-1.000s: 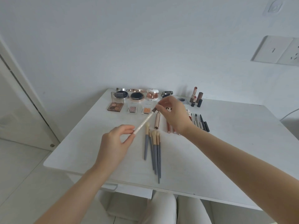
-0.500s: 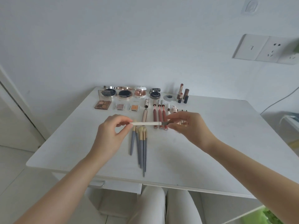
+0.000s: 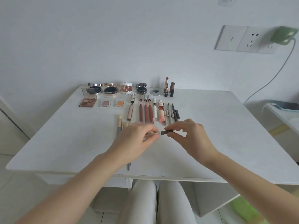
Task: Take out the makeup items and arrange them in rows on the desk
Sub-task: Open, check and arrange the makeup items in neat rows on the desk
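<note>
Over the white desk both hands hold a thin white makeup pencil with a dark end. My left hand pinches its white barrel, most of which is hidden under the fingers. My right hand pinches the dark end. Behind the hands lie rows of makeup: compacts at the back, eyeshadow palettes, lip glosses, a pink tube, grey pencils and upright lipsticks. Brushes lie partly under my left hand.
The desk stands against a white wall with a socket panel, a green plug and a cable running down. A side surface with a phone is at the right. My knees are below the front edge.
The view shifted left and the hands drew closer together. My left hand slid along the pencil towards the dark end that my right hand pinches.
</note>
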